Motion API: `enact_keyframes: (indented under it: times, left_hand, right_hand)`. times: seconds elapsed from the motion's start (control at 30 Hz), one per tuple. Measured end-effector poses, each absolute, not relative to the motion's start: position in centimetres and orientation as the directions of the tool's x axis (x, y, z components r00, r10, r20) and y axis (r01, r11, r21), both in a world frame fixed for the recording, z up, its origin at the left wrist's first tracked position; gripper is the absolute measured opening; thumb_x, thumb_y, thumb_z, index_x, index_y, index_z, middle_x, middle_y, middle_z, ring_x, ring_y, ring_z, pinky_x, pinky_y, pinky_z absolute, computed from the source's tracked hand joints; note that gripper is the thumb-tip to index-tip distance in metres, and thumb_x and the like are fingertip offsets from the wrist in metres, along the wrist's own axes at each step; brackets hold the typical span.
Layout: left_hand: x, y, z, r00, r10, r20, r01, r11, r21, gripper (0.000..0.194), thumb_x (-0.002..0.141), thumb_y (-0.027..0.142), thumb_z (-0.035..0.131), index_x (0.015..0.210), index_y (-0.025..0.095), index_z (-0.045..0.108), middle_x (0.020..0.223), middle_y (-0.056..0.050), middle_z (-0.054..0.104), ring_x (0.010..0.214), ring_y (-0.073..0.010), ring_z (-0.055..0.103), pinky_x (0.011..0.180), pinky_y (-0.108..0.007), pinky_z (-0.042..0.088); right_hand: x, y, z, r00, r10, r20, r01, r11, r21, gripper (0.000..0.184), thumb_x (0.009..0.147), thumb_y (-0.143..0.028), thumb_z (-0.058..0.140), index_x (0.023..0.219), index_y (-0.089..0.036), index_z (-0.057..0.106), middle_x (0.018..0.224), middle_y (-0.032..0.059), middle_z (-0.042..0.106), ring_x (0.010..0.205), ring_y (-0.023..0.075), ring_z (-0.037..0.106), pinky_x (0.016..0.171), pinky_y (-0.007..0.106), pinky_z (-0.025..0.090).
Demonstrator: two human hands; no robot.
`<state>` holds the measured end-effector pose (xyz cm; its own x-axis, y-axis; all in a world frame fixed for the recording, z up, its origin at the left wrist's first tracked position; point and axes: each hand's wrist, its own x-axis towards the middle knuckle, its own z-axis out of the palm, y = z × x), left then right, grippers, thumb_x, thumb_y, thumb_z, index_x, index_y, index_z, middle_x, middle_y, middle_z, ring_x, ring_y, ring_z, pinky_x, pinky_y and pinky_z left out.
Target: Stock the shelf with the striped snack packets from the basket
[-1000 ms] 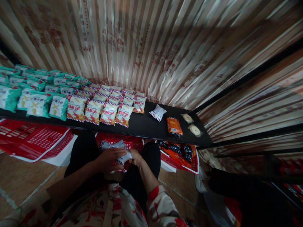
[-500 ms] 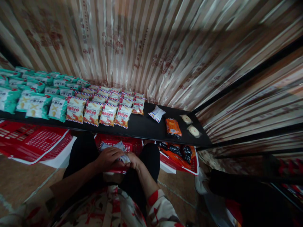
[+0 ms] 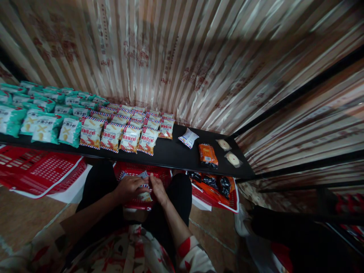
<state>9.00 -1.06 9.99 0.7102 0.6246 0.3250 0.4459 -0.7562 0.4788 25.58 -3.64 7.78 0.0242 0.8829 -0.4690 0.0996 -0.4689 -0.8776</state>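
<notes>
My left hand (image 3: 131, 189) is closed around a small snack bag (image 3: 145, 196) with a striped edge, low between my knees. The bag is partly hidden under my fingers. Close beside it, my right hand (image 3: 158, 189) has its fingers stretched forward along the bag's right side; whether they touch it I cannot tell. Both hands are over a red basket (image 3: 163, 173), where another pale bag (image 3: 143, 174) shows past my fingers. Ahead on the black shelf (image 3: 173, 155) stand rows of white-and-orange snack bags (image 3: 130, 138).
Teal snack bags (image 3: 45, 127) fill the shelf's left end. Rightward lie a single striped bag (image 3: 188, 138), an orange packet (image 3: 208, 154) and two round pale wrapped items (image 3: 233, 159). Red baskets (image 3: 42, 170) sit below, the right one holding orange-and-black packets (image 3: 210, 180). A striped curtain (image 3: 159, 57) hangs behind.
My right hand has let go of the bag's edge, and its fingers have straightened and moved forward. My left hand has shifted slightly, still holding the bag.
</notes>
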Motion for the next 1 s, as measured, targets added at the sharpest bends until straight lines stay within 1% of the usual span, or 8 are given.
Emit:
enact_keyframes:
  times: [0.1, 0.23, 0.33, 0.43, 0.53, 0.63, 0.83, 1.0]
  left_hand:
    - [9.0, -1.0, 10.1, 0.691, 0.678, 0.249, 0.513, -0.703, 0.492, 0.052, 0.09, 0.056, 0.032, 0.088, 0.019, 0.068, 0.074, -0.005, 0.07, 0.069, -0.0164, 0.065, 0.065, -0.024, 0.048]
    - [9.1, -0.6, 10.1, 0.642, 0.748, 0.169, 0.594, -0.624, 0.507, 0.051, 0.09, 0.056, 0.031, 0.09, 0.021, 0.068, 0.084, -0.005, 0.071, 0.075, -0.0167, 0.065, 0.068, -0.024, 0.046]
    - [9.2, -0.1, 10.4, 0.616, 0.783, 0.087, 0.64, -0.561, 0.525, 0.05, 0.091, 0.054, 0.029, 0.087, 0.022, 0.067, 0.085, -0.004, 0.071, 0.077, -0.0166, 0.065, 0.068, -0.023, 0.044]
    - [9.4, 0.5, 10.6, 0.574, 0.819, -0.003, 0.715, -0.499, 0.489, 0.051, 0.091, 0.054, 0.029, 0.075, 0.02, 0.065, 0.071, -0.004, 0.069, 0.069, -0.0174, 0.063, 0.062, -0.023, 0.042]
    - [9.6, 0.9, 10.7, 0.551, 0.832, -0.066, 0.744, -0.455, 0.49, 0.048, 0.09, 0.054, 0.032, 0.072, 0.02, 0.062, 0.07, -0.004, 0.067, 0.069, -0.0186, 0.062, 0.06, -0.023, 0.039]
    - [9.9, 1.2, 11.2, 0.536, 0.835, -0.12, 0.746, -0.403, 0.531, 0.044, 0.089, 0.052, 0.034, 0.071, 0.02, 0.059, 0.069, -0.004, 0.066, 0.069, -0.0194, 0.062, 0.06, -0.024, 0.038]
    - [10.4, 1.7, 11.8, 0.56, 0.825, -0.081, 0.652, -0.378, 0.657, 0.042, 0.09, 0.048, 0.033, 0.07, 0.019, 0.055, 0.067, -0.001, 0.061, 0.066, -0.0152, 0.058, 0.059, -0.022, 0.036]
    - [10.4, 2.4, 11.9, 0.593, 0.797, -0.109, 0.592, -0.34, 0.73, 0.045, 0.086, 0.053, 0.038, 0.071, 0.016, 0.058, 0.065, 0.0, 0.059, 0.063, -0.0139, 0.055, 0.056, -0.022, 0.033]
  right_hand:
    - [25.3, -3.8, 8.8, 0.007, 0.928, -0.371, 0.083, -0.371, -0.925, 0.065, 0.086, -0.063, 0.023, 0.074, -0.017, 0.066, 0.072, 0.0056, 0.065, 0.074, 0.0153, 0.063, 0.077, 0.027, 0.048]
    - [25.2, -4.4, 8.7, 0.006, 0.971, -0.238, 0.206, -0.234, -0.95, 0.07, 0.087, -0.063, 0.014, 0.081, -0.018, 0.066, 0.081, 0.0068, 0.066, 0.088, 0.0169, 0.061, 0.087, 0.028, 0.044]
    - [25.2, -4.7, 8.1, -0.016, 0.989, -0.147, 0.3, -0.136, -0.944, 0.064, 0.09, -0.057, 0.013, 0.086, -0.019, 0.064, 0.087, 0.0065, 0.065, 0.09, 0.0163, 0.059, 0.087, 0.027, 0.042]
    - [25.2, -5.0, 8.1, -0.044, 0.991, -0.127, 0.401, -0.099, -0.911, 0.054, 0.092, -0.05, 0.017, 0.088, -0.019, 0.061, 0.086, 0.0055, 0.063, 0.082, 0.0155, 0.058, 0.08, 0.026, 0.042]
    - [25.1, -5.2, 8.9, -0.106, 0.988, -0.112, 0.459, -0.052, -0.887, 0.04, 0.092, -0.043, 0.026, 0.095, -0.021, 0.06, 0.086, 0.0021, 0.063, 0.081, 0.0143, 0.057, 0.076, 0.024, 0.041]
    - [24.8, -5.4, 9.4, -0.113, 0.985, -0.13, 0.502, -0.056, -0.863, 0.032, 0.09, -0.041, 0.036, 0.103, -0.023, 0.058, 0.082, 0.0002, 0.062, 0.076, 0.0144, 0.057, 0.07, 0.022, 0.039]
    - [24.4, -5.5, 9.0, 0.022, 0.989, -0.144, 0.587, -0.13, -0.799, 0.038, 0.089, -0.045, 0.036, 0.108, -0.02, 0.057, 0.082, 0.0052, 0.064, 0.075, 0.0186, 0.06, 0.067, 0.024, 0.038]
    - [24.4, -5.7, 8.8, 0.084, 0.989, -0.123, 0.559, -0.149, -0.815, 0.04, 0.088, -0.048, 0.038, 0.105, -0.019, 0.059, 0.074, 0.0041, 0.064, 0.065, 0.0167, 0.059, 0.061, 0.022, 0.038]
